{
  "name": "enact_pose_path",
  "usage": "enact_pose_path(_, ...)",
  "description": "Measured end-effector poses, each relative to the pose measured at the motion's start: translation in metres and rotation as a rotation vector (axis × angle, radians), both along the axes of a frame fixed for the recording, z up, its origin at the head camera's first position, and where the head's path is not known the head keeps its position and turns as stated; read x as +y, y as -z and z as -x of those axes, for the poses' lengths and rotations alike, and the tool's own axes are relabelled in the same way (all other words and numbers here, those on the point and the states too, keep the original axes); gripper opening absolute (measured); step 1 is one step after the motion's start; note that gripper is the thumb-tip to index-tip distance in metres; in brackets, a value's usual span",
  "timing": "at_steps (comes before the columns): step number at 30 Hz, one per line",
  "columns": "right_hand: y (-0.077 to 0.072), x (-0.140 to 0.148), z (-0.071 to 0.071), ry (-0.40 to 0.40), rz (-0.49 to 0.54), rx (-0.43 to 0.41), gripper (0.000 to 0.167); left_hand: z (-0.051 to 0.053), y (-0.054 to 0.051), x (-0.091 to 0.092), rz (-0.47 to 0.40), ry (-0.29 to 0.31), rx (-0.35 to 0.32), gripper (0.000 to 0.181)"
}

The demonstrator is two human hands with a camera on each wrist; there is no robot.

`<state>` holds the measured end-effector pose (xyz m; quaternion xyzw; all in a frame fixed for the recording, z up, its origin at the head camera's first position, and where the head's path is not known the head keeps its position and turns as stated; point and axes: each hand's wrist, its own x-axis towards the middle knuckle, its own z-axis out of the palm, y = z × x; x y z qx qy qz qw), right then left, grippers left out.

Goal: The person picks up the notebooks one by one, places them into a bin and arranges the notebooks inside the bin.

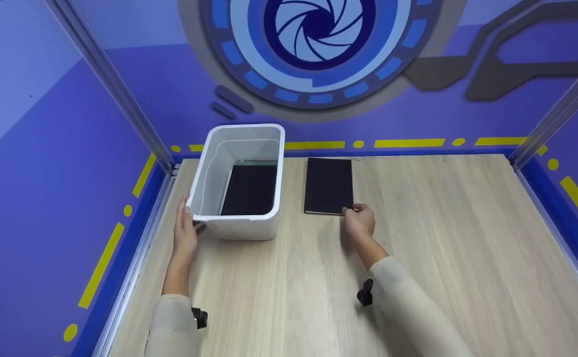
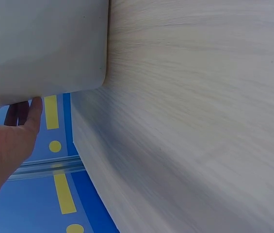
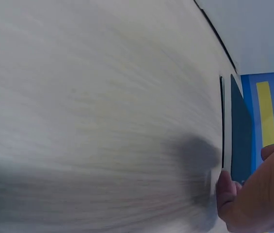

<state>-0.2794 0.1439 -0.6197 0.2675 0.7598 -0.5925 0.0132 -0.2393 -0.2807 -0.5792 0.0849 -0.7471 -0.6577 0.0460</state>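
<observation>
A black notebook lies on the wooden table, right of a white plastic bin. My right hand pinches its near right corner; in the right wrist view the thumb and fingers are at the edge of the notebook. At the bin's near left corner, my left hand touches the outside just below the rim. The left wrist view shows the fingers of that hand extended against the bin wall. Inside the bin lies another black notebook-like item.
The table is enclosed by blue-purple printed panels at the back and sides. Metal posts stand at the back corners. The bin stands close to the back panel. Each sleeve carries a small black wrist camera.
</observation>
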Motion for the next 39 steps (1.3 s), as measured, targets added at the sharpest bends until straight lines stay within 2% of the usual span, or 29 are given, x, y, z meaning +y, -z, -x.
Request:
enact_pose_path(5,0.003,0.003,0.0,-0.039,-0.045,-0.025,0.059,0.0,-0.002,0.001,-0.014,-0.005,0.003,0.058)
enact_pose_path(11,0.003,0.002,0.0,-0.064,-0.109,-0.052,0.059,0.0,-0.002,0.002,-0.02,-0.007,-0.011,0.058)
enact_pose_path(18,0.003,-0.001,0.009,-0.091,-0.286,-0.123,0.063,0.001,-0.003,0.001,-0.016,-0.003,-0.006,0.057)
enact_pose_path(24,0.004,-0.002,0.016,-0.125,-0.364,-0.192,0.065,0.001,-0.002,0.001,-0.016,-0.006,-0.01,0.058)
enact_pose_path(28,0.002,-0.002,0.018,-0.125,-0.351,-0.211,0.065,0.0,-0.001,0.002,-0.024,-0.007,-0.017,0.058)
enact_pose_path(34,0.001,-0.003,0.017,-0.079,-0.271,-0.199,0.058,0.0,-0.001,0.001,-0.036,0.0,0.002,0.057)
enact_pose_path(39,0.004,-0.002,0.017,-0.048,-0.127,-0.167,0.054,0.0,0.0,0.001,-0.046,0.004,0.017,0.057)
